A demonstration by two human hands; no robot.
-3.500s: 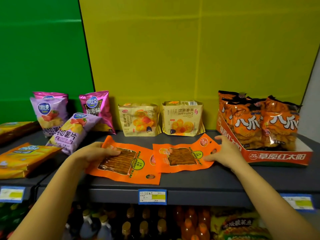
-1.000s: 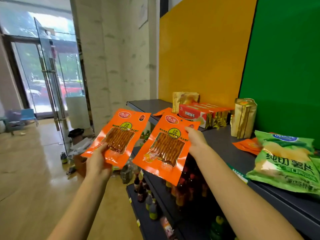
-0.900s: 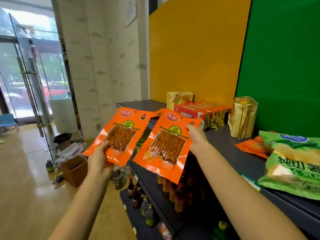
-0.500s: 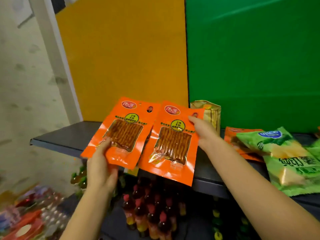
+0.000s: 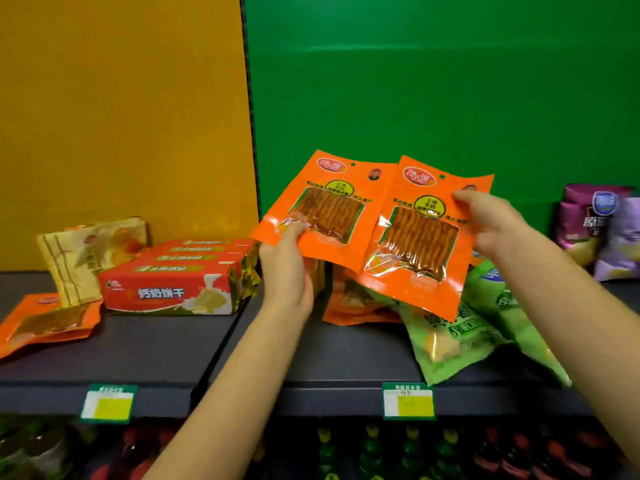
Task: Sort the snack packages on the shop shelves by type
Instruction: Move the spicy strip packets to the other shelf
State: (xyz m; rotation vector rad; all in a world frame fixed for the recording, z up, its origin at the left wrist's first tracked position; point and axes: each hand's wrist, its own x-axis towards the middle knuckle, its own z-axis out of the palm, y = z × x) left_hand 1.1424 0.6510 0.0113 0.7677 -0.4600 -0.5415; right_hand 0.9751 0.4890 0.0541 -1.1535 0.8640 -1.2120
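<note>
Above the dark shelf [image 5: 346,355], your left hand [image 5: 287,268] pinches one flat orange window-front snack packet [image 5: 325,209]; at 3 o'clock, your right hand [image 5: 491,223] pinches its twin [image 5: 415,244].

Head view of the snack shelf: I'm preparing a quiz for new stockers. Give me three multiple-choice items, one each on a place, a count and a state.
1. Where is the red biscuit box?
A. before the yellow panel
B. before the green panel
C. on the floor

2. How many orange packets are held up?
A. one
B. two
C. four

3. The green chip bags are:
A. standing upright
B. hanging
C. lying down

Key: 1 A, the wall behind it is yellow. 2 B, the left hand and the right hand each have a grip on one. 3 C, they lie on the shelf.
</note>
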